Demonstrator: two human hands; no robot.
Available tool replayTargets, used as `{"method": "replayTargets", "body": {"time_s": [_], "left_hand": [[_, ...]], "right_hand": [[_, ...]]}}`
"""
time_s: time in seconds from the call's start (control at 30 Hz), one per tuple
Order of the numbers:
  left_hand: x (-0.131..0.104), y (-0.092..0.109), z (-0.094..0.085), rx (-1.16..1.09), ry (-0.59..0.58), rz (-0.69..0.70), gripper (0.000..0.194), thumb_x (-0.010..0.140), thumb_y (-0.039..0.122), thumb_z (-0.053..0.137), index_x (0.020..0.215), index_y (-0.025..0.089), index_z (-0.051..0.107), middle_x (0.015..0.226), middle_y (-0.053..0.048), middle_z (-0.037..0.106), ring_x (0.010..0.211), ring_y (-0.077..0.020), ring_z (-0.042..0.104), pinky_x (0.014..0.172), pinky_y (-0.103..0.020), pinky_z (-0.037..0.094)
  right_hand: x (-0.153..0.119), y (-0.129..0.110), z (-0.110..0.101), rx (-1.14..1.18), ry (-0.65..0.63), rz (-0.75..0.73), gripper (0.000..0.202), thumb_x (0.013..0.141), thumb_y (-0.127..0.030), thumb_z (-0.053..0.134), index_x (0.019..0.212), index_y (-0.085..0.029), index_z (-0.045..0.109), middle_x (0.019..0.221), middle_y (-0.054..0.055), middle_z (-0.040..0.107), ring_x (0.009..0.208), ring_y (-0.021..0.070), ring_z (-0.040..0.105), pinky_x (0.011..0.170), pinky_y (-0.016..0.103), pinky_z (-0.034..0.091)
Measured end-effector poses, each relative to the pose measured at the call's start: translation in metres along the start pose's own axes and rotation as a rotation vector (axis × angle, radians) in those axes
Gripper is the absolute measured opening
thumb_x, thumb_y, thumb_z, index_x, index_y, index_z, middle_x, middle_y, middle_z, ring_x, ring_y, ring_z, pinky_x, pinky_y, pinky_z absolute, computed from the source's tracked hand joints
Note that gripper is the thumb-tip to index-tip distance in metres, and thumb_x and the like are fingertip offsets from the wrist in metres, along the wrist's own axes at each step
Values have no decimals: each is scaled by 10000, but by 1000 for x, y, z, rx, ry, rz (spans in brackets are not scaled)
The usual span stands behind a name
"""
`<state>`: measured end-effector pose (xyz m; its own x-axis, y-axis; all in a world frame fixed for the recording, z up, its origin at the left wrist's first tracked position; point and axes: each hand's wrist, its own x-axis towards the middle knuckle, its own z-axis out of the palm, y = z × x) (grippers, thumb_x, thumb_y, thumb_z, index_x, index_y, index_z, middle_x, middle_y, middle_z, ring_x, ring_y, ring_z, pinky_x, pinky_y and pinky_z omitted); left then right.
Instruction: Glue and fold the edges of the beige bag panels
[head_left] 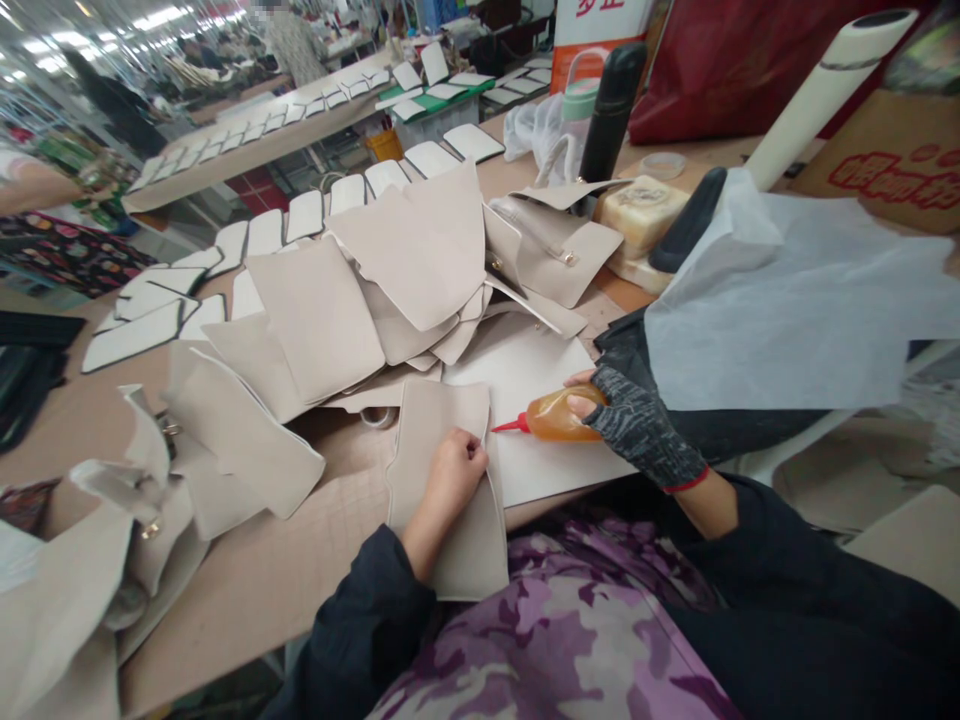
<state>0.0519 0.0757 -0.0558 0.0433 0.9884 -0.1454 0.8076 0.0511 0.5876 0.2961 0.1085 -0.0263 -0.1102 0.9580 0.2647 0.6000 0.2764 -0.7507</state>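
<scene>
In the head view my right hand (634,415), in a dark grey fingerless glove with a red cuff, is wrapped round a squeeze bottle (564,414) of amber glue. The bottle lies tilted sideways, and its red nozzle (511,425) points left at the edge of a beige leather panel (446,540). My left hand (456,468) rests on that panel with its fingers curled at the right edge, closed on it. Part of the panel is hidden under the hand and forearm. Beneath the bottle lies a white board (555,465).
Beige bag pieces (322,320) are heaped behind my hands, with more bag parts (157,530) to the left. White dark-edged panels (266,232) line the table's far side. A black bottle (615,110), a yellowish block (645,212) and a white sheet (787,300) are at the right.
</scene>
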Motion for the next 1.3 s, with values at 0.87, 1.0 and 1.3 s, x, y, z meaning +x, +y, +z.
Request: {"method": "replayTargets", "body": {"time_s": [0.87, 1.0, 1.3], "left_hand": [[3, -5, 1, -91, 140, 13, 89, 687, 102, 498, 631, 159, 537, 655, -5, 534, 632, -131, 514, 632, -258, 416], [3, -5, 0, -101, 145, 12, 92, 689, 106, 497, 632, 159, 545, 653, -3, 539, 630, -130, 516, 630, -259, 418], [4, -8, 2, -123, 142, 19, 84, 684, 101, 505, 634, 160, 539, 660, -2, 537, 633, -131, 515, 622, -253, 409]], "right_hand": [[-51, -17, -11, 101, -156, 120, 205, 799, -331, 508, 947, -212, 585, 908, 58, 647, 864, 249, 616, 779, 394, 513], [-57, -21, -13, 114, -193, 169, 221, 793, -324, 517, 945, -183, 592, 905, 66, 650, 855, 240, 618, 761, 362, 514], [-78, -21, -17, 121, -248, 248, 239, 790, -377, 510, 981, -258, 590, 953, 32, 650, 888, 269, 616, 797, 398, 491]]}}
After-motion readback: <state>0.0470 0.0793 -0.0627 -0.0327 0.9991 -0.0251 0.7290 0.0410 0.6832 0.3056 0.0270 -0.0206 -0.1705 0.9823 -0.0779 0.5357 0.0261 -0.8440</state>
